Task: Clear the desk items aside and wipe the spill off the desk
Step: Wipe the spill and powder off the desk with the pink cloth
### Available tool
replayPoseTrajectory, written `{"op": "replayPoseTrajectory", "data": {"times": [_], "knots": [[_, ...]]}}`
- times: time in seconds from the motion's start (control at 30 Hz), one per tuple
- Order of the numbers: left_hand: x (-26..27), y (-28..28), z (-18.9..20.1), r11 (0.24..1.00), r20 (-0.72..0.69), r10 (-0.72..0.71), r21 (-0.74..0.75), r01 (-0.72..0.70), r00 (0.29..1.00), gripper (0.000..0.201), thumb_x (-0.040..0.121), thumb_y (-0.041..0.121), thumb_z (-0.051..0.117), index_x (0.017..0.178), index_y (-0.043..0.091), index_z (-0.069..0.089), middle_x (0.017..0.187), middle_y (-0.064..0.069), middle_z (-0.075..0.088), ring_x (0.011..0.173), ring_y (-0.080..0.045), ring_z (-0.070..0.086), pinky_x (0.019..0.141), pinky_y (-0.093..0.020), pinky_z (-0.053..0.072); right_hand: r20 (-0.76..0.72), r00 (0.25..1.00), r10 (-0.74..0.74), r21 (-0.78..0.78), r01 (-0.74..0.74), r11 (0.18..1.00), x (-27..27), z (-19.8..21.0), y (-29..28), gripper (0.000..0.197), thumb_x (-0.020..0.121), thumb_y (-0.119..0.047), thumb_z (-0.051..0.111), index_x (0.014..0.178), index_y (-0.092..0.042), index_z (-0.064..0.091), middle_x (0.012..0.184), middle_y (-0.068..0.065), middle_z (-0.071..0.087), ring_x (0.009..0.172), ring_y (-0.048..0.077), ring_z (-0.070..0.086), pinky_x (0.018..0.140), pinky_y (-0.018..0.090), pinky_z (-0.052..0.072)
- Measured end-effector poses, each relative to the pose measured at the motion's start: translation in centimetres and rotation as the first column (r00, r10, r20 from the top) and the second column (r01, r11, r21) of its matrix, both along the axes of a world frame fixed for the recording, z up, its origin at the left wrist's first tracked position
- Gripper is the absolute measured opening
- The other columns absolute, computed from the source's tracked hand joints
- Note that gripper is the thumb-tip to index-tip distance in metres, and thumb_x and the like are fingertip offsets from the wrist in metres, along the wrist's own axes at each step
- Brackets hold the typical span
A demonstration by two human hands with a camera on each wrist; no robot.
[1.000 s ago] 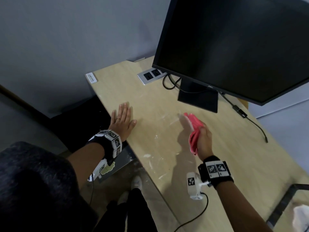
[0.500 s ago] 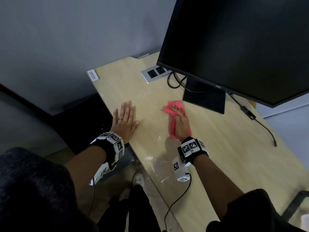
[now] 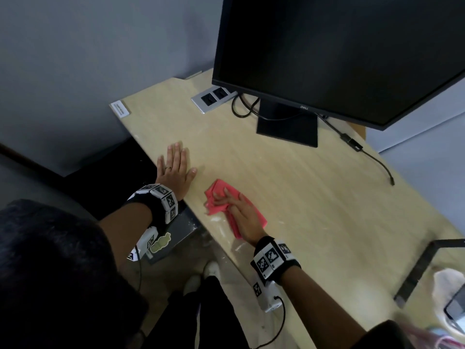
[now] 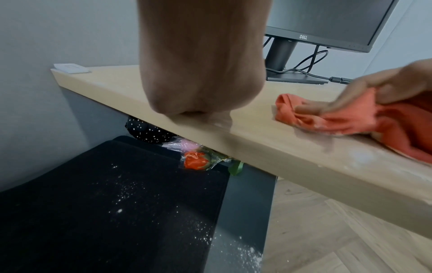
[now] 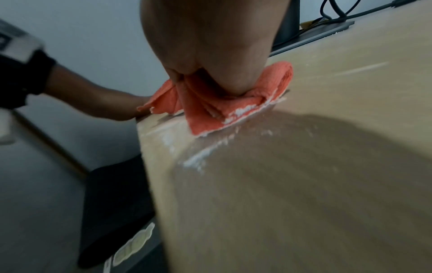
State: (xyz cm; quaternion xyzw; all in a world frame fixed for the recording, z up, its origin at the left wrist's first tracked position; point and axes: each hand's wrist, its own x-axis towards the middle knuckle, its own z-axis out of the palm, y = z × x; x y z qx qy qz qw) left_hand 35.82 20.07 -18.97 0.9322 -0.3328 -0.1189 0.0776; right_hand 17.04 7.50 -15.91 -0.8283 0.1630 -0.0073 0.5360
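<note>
A pink cloth lies bunched on the light wooden desk close to its front left edge. My right hand presses down on it with the fingers fairly straight; a fold rises beside the thumb. White powder streaks trail on the desk just behind the cloth, and some powder clings to its hem. My left hand rests flat on the desk edge, fingers straight, a hand's width left of the cloth. It holds nothing.
A black monitor stands at the back on a flat base, with a socket plate and a loose cable nearby. A dark frame sits at the right. Powder dots the black seat below.
My right hand brought the lifted cloth down onto the desk near the monitor base, then dragged it toward me and the front left edge. My left hand stayed put.
</note>
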Motion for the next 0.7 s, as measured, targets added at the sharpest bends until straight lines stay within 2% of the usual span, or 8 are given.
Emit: {"op": "replayPoseTrajectory", "data": {"times": [0.1,0.17,0.27,0.4,0.47,0.53,0.6,0.7], "knots": [[-0.7,-0.3,0.2,1.0,-0.005,-0.014,-0.009,0.014,1.0,0.067,0.101,0.044,0.009,0.134,0.001,0.048,0.139,-0.019,0.051,0.126,-0.032,0.052,0.103,-0.044,0.037,0.037,0.998,0.054,0.015,-0.055,0.998,-1.9,-0.2,1.3,0.034,0.096,-0.002,0.036,0.106,-0.01,0.067,0.12,-0.028,0.049,0.128,-0.02,0.027,0.114,0.012,-0.002],[-1.7,-0.4,0.3,0.999,-0.007,-0.037,0.009,0.037,0.999,0.07,0.1,0.044,0.007,0.135,-0.001,0.046,0.14,-0.02,0.049,0.127,-0.034,0.051,0.101,-0.046,0.043,0.061,0.995,0.075,0.075,-0.08,0.994,-3.0,-0.7,1.5,0.032,0.094,-0.002,0.037,0.101,-0.006,0.068,0.115,-0.014,0.06,0.126,-0.008,0.043,0.117,0.018,0.001],[-3.1,-0.6,0.4,0.997,0.023,-0.072,0.003,0.072,0.997,0.08,0.097,0.05,-0.004,0.14,-0.003,0.038,0.147,-0.022,0.039,0.134,-0.037,0.041,0.106,-0.051,0.035,-0.006,0.995,0.101,0.084,-0.1,0.991,-4.0,-0.5,1.2,0.034,0.092,-0.007,0.036,0.098,-0.008,0.069,0.108,-0.023,0.06,0.127,0.013,0.048,0.119,0.033,0.003],[-4.2,-0.8,0.7,0.995,-0.015,-0.102,-0.017,0.102,0.995,0.094,0.086,0.06,-0.018,0.148,0.002,0.021,0.157,-0.017,0.015,0.146,-0.033,0.015,0.116,-0.049,0.013,-0.061,0.991,0.118,0.115,-0.11,0.987,-5.5,0.8,1.0,0.035,0.089,-0.006,0.036,0.085,-0.001,0.07,0.095,-0.024,0.062,0.113,-0.016,0.048,0.113,0.015,0.014],[-4.9,-0.9,1.0,0.994,-0.019,-0.109,-0.01,0.108,0.994,0.089,0.084,0.061,-0.01,0.15,0.005,0.015,0.159,-0.015,0.008,0.147,-0.031,0.008,0.117,-0.047,0.008,-0.112,0.993,0.045,0.247,-0.016,0.969,-6.0,1.3,0.8,0.034,0.091,-0.005,0.036,0.086,0.007,0.068,0.09,-0.011,0.064,0.09,-0.013,0.059,0.095,0.014,0.038],[-5.6,-0.8,1.3,0.993,-0.024,-0.117,0.002,0.117,0.993,0.087,0.081,0.055,-0.007,0.151,0.006,0.01,0.16,-0.013,0.003,0.148,-0.03,0.003,0.118,-0.046,0.004,-0.164,0.983,-0.085,0.262,0.126,0.957,-5.8,1.8,0.3,0.034,0.093,-0.008,0.037,0.087,-0.001,0.07,0.092,0.008,0.069,0.076,0.004,0.063,0.076,0.021,0.05],[-6.3,-0.7,1.6,0.992,-0.019,-0.123,0.022,0.123,0.992,0.086,0.081,0.055,-0.009,0.151,0.007,0.007,0.16,-0.013,0.0,0.148,-0.029,0.002,0.118,-0.045,0.003,-0.158,0.965,-0.207,0.228,0.24,0.944,-5.3,2.6,-0.6,0.036,0.093,-0.006,0.036,0.083,-0.007,0.071,0.093,0.015,0.07,0.079,0.013,0.066,0.078,0.026,0.053],[-7.2,-0.7,1.9,0.989,-0.012,-0.143,0.048,0.143,0.99,0.075,0.091,0.051,-0.002,0.151,0.006,0.002,0.16,-0.013,-0.005,0.148,-0.028,-0.003,0.118,-0.044,0.0,-0.058,0.911,-0.408,0.269,0.407,0.873,-4.3,4.7,-2.6,0.034,0.091,-0.001,0.035,0.081,0.0,0.066,0.077,0.003,0.069,0.066,-0.004,0.064,0.066,0.01,0.047]]}}
